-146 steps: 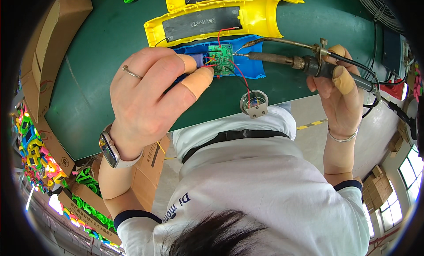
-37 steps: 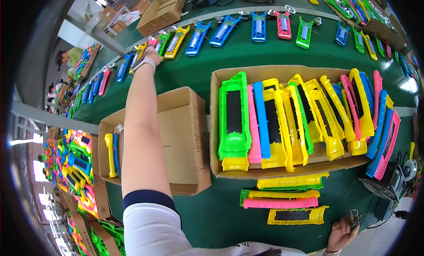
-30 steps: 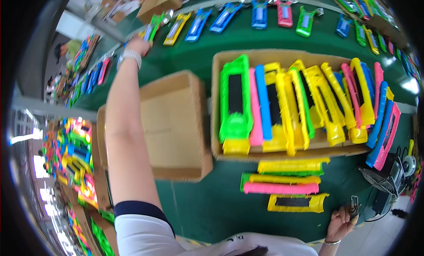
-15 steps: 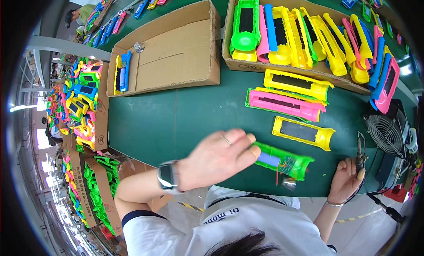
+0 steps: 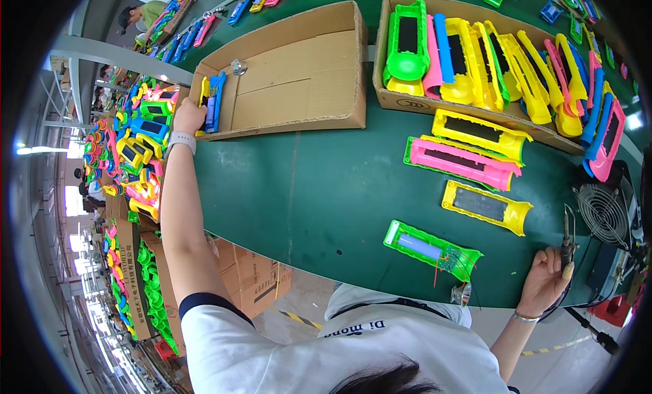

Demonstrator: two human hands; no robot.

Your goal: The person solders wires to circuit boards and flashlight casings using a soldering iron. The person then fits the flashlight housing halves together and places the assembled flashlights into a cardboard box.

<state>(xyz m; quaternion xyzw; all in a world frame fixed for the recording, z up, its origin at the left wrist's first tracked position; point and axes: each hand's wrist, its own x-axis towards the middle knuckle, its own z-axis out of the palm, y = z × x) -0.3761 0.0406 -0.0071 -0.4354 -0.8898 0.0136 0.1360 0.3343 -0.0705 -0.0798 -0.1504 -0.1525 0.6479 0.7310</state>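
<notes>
Cardboard box (image 5: pixel 299 68) stands at the far left of the green table (image 5: pixel 319 183), wide and shallow, almost bare inside. Your left hand (image 5: pixel 189 115) reaches over its left wall, and the fingers are at a blue piece (image 5: pixel 214 102) that stands at that wall beside a yellow one (image 5: pixel 204 94); if they close on it or only touch it, I cannot tell. A white watch (image 5: pixel 178 141) sits on this wrist. Near you, right of the middle, a green shell (image 5: pixel 432 249) lies flat on the table with red wires at its right end, well apart from both hands. Behind it lie a yellow shell (image 5: pixel 486 206) and a pink shell (image 5: pixel 459 162). At the right edge, your right hand (image 5: pixel 545 280) is closed around a soldering iron (image 5: pixel 566 234), its tip pointing away from you, beside a small fan (image 5: pixel 603 214).
</notes>
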